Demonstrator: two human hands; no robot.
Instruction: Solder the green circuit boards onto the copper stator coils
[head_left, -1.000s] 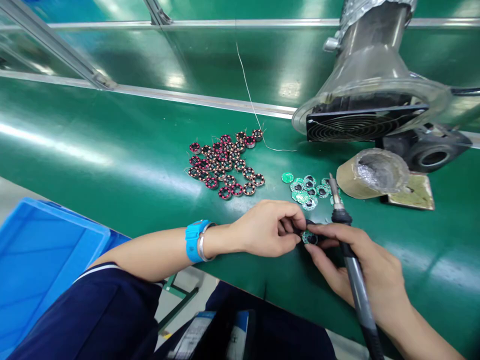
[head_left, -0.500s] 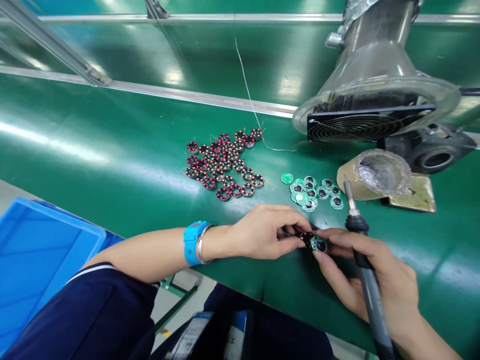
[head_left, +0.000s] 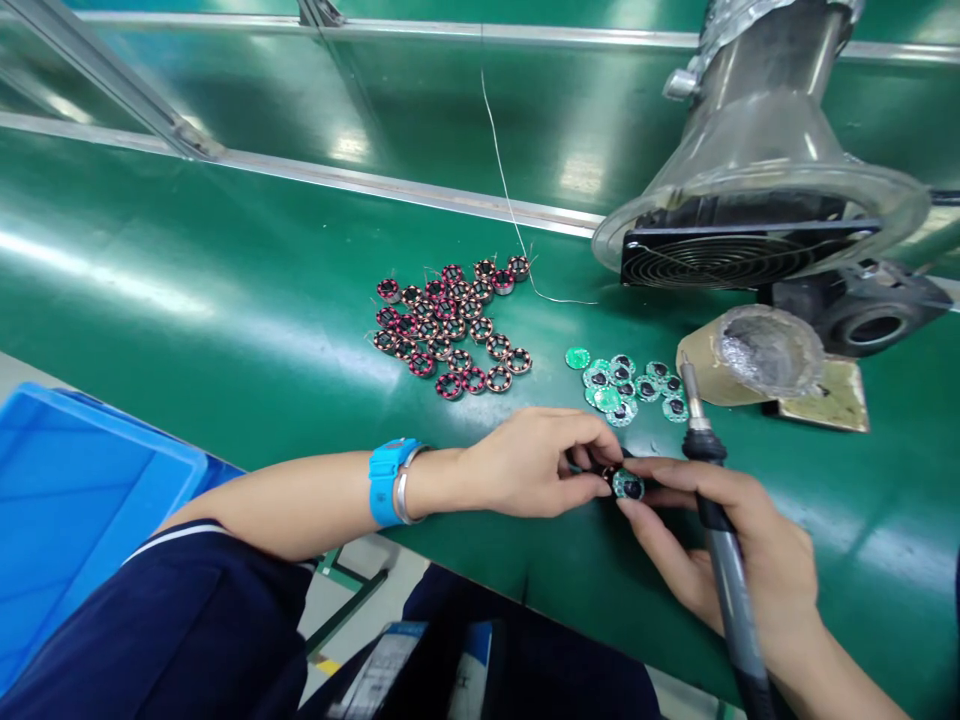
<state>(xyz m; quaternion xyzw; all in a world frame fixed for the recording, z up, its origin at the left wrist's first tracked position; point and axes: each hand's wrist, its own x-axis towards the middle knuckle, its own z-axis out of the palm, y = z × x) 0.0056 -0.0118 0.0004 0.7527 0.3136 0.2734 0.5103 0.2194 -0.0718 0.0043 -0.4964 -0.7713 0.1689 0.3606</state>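
My left hand [head_left: 536, 465] pinches a small copper-wound motor stator [head_left: 608, 474], mostly hidden by the fingers. Against its right side is a round green circuit board [head_left: 628, 486] with a black blob, held at its edges between the thumb and forefinger of my right hand [head_left: 739, 540]. That hand also carries a soldering iron [head_left: 721, 540], tip pointing up and away. Beyond my hands lie several loose circuit boards [head_left: 621, 370], some face down. Left of these sits a cluster of wound stators [head_left: 454, 325] with red and copper coils.
A fume hood [head_left: 757, 190] with a fan grille hangs at the back right. Below it stand a tan cup [head_left: 701, 365] and a flat block [head_left: 832, 400]. Solder wire [head_left: 499, 180] dangles to the bench. A blue bin [head_left: 97, 510] is at the left.
My right hand has shifted slightly left with the iron and the circuit board. The board now overlaps more of the stator. My left hand stays nearly still.
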